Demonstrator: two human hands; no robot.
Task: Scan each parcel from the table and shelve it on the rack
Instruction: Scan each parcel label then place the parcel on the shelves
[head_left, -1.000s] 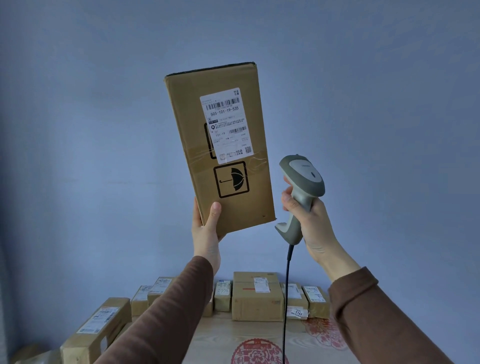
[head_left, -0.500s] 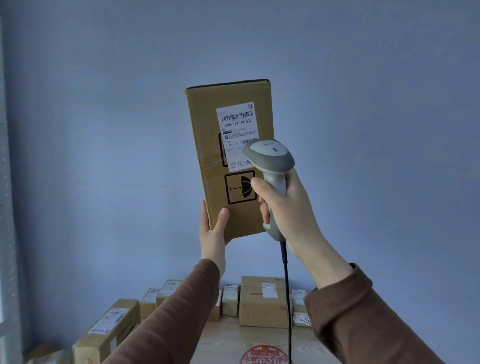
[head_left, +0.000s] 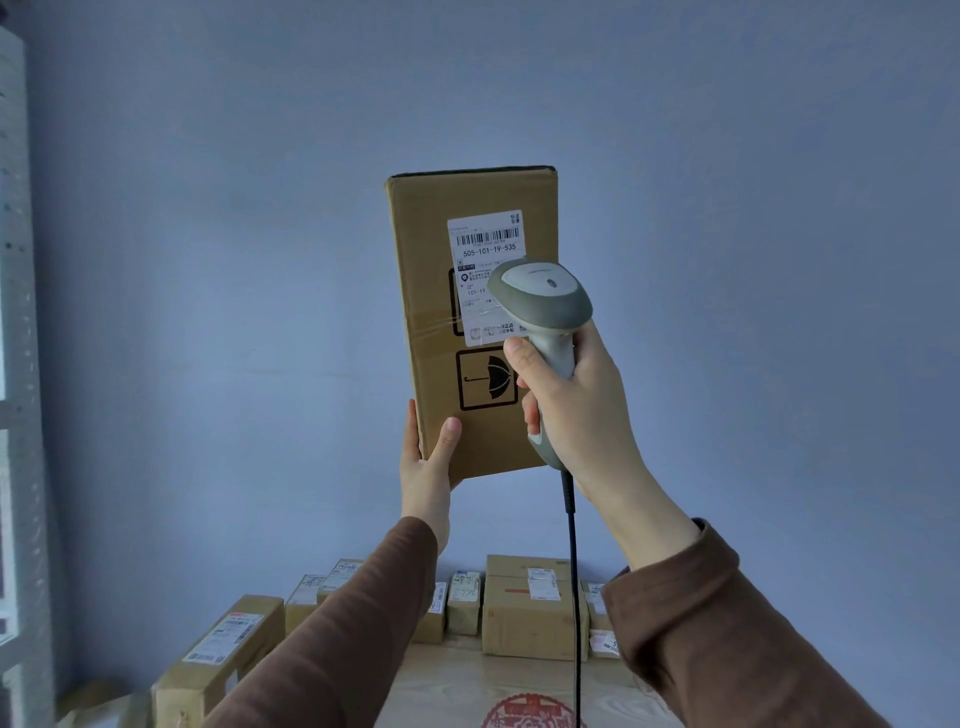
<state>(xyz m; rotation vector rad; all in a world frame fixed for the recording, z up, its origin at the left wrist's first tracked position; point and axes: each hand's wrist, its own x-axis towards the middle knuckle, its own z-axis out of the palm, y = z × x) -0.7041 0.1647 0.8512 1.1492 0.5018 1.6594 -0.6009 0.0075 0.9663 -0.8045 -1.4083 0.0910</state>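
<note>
**Head view: one parcel held up to the scanner**

Head camera looks up at one tall cardboard parcel (head_left: 441, 291) held upright against the blue wall (head_left: 753, 208), high above the table (head_left: 457, 686). The left hand (head_left: 428, 467) grips the parcel's lower left corner, thumb pressed on the front face and the fingers wrapped behind it. One white shipping label (head_left: 485, 260) sits on the parcel's front; it carries a barcode and the number 505-101-19-535, with 101-19 printed lower down. Below the label is one black-framed umbrella symbol (head_left: 485, 379). Clear tape crosses the parcel's face at mid height.

The right hand (head_left: 576, 410) is curled round the handle of one grey handheld scanner (head_left: 543, 306), just in front of the parcel's right side; the scanner's head covers part of the label. One black cable (head_left: 573, 597) hangs straight down from the handle.

Far beneath the parcel, the table holds at least eight other labelled cardboard boxes (head_left: 530, 613); their print is too small to read. One long box (head_left: 223, 644) lies down to the parcel's left. A red round print (head_left: 524, 714) marks the tabletop. One white rack (head_left: 15, 364) stands well to the parcel's left, at the picture's edge.
</note>
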